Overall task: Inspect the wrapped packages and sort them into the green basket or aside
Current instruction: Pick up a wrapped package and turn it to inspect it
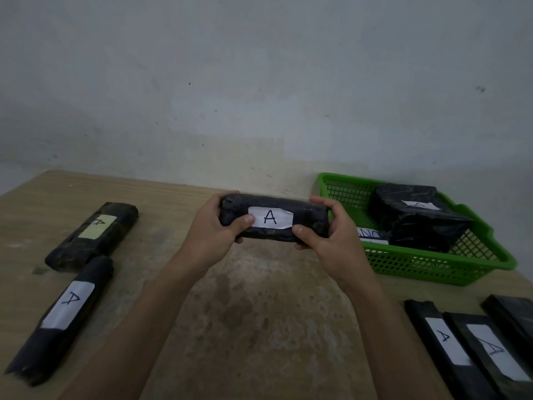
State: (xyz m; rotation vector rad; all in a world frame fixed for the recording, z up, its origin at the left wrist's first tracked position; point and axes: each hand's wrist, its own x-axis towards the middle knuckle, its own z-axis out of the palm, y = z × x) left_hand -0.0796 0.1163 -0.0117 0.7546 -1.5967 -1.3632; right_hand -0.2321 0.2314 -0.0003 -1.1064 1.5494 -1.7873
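A long black wrapped package [308,217] with a white label marked "A" is held level above the table's middle. My left hand [213,229] grips its left end, thumb on the front face. My right hand [331,241] grips its right end the same way. The green basket [403,264] stands to the right at the back and holds a bulky black package [418,217] with a white label, plus a white labelled item partly hidden behind my right hand.
Two long black packages lie at the left: one with a yellowish label [92,235], one with a white "A" label [63,316]. Three flat black packages [473,347] lie at the front right, two showing "A" labels. The wooden table [259,313] meets a pale wall behind.
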